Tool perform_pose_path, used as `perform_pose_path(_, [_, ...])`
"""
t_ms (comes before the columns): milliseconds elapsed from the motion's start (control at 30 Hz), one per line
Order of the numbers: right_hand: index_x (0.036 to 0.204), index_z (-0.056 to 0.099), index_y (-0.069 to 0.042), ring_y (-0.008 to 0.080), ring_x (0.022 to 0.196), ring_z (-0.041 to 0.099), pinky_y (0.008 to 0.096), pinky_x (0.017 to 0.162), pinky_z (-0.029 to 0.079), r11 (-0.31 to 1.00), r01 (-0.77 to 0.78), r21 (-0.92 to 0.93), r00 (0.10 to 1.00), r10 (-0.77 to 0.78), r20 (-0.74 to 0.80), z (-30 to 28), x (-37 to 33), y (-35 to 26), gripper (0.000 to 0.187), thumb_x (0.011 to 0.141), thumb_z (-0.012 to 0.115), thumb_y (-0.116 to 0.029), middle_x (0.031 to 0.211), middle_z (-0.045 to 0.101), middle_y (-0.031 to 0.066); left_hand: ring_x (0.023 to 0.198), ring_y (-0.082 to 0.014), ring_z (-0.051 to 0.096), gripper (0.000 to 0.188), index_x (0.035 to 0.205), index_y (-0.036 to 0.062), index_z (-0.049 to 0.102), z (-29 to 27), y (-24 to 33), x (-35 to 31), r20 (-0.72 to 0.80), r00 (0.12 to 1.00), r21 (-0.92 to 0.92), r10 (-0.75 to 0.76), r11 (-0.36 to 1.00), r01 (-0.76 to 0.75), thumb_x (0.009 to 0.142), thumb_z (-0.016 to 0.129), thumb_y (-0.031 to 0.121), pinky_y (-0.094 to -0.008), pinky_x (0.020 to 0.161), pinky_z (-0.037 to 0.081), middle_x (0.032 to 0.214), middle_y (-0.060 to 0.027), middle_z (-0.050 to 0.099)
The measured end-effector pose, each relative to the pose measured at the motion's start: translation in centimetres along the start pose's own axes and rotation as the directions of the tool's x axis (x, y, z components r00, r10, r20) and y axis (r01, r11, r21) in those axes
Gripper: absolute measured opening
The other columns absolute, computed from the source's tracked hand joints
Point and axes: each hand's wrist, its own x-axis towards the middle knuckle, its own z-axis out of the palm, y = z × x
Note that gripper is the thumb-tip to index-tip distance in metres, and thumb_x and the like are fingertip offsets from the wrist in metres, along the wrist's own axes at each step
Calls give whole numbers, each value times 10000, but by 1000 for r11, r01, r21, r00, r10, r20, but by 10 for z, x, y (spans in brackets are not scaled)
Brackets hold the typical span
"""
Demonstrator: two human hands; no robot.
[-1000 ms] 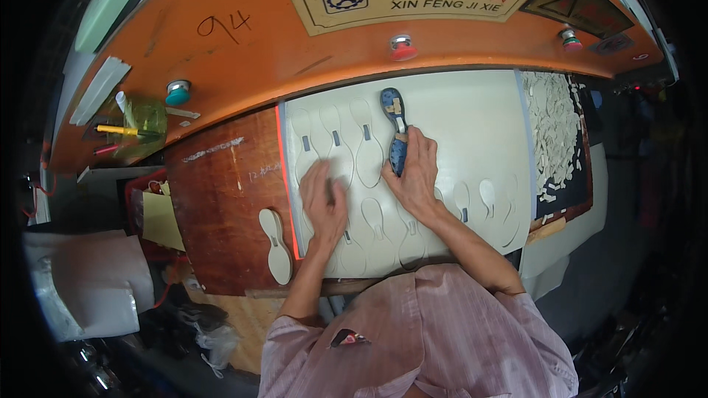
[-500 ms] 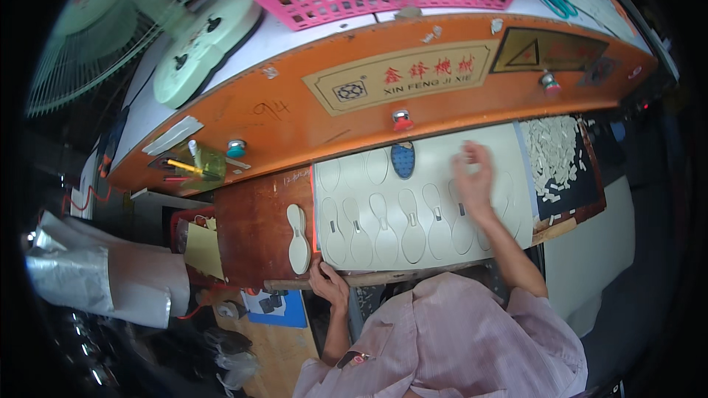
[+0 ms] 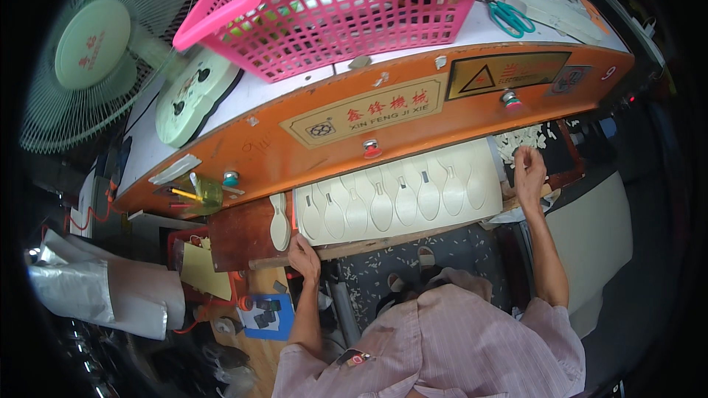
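Observation:
A cream sheet [image 3: 341, 237] lies under the front of the orange machine beam, with a row of insole-shaped outlines across it. Small slots, some dark, mark the outlines. At its near left corner, my left hand [image 3: 304, 258] has its fingers closed at the edge. Just left of that corner rests a small stack of cut insoles [image 3: 279, 225]. My right hand [image 3: 529, 175] is raised beyond the sheet's right end, beside a heap of small pale scraps [image 3: 516, 141]. Its fingers are pinched together; whatever they hold is too small to make out.
Above the sheet spans the orange beam [image 3: 258, 166] with a red button [image 3: 371, 149]. On its top stand a pink basket [image 3: 324, 51], teal scissors [image 3: 510, 19] and a fan [image 3: 96, 44]. A wooden edge [image 3: 383, 245] runs along the front; scraps litter the floor.
My right hand has gone from above the sheet to the scrap heap at the right. The view has shifted; the sheet's back row and the blue sole-shaped piece no longer show. My left hand stays at the corner.

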Motion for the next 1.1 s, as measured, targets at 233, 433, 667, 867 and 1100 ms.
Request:
perform_pose_path(233, [920,692,20,419,743,679,495,836,509,967,-201,-160,957,228,181,16,-55,69,384,1036,620,-338,837,725,218,636,-334,629,419,982,-17,725,6,6,8,-38,999,-22,-16,1000,15,1097,529,334,-456,668,487,707,-217,653])
perform_pose_path(433, [907,706,-3,429,944,648,506,897,453,944,98,-315,993,-74,88,1,-104,70,391,1077,546,-317,917,719,230,645,-222,620,385,1008,-25,732,-8,-3,-27,31,997,-74,-72,995,74,1070,598,331,-378,656,493,705,-138,665])
perform_pose_path(667, [907,687,10,454,965,628,544,897,454,924,71,-375,985,-6,172,6,-141,81,413,1071,542,-340,912,699,262,685,-257,625,348,1079,-48,722,-17,-45,-41,128,989,-205,-70,974,95,1044,633,286,-407,684,496,758,-174,675])
perform_pose_path(867, [879,702,28,428,958,649,532,901,476,958,-212,-192,934,256,247,-22,-198,89,404,1038,614,-334,914,701,233,771,-236,637,262,1158,-54,692,-62,-57,-99,177,967,-179,-185,960,216,1007,645,155,-372,760,510,873,-162,701])
perform_pose_path(1100, [1411,539,56,437,1335,500,512,1172,381,948,313,-59,929,-292,228,91,-210,-55,786,789,878,-284,1447,534,283,1426,-424,474,471,1403,-37,599,-28,19,-88,139,927,-180,349,929,-323,938,604,37,-509,1215,321,1469,-234,574])
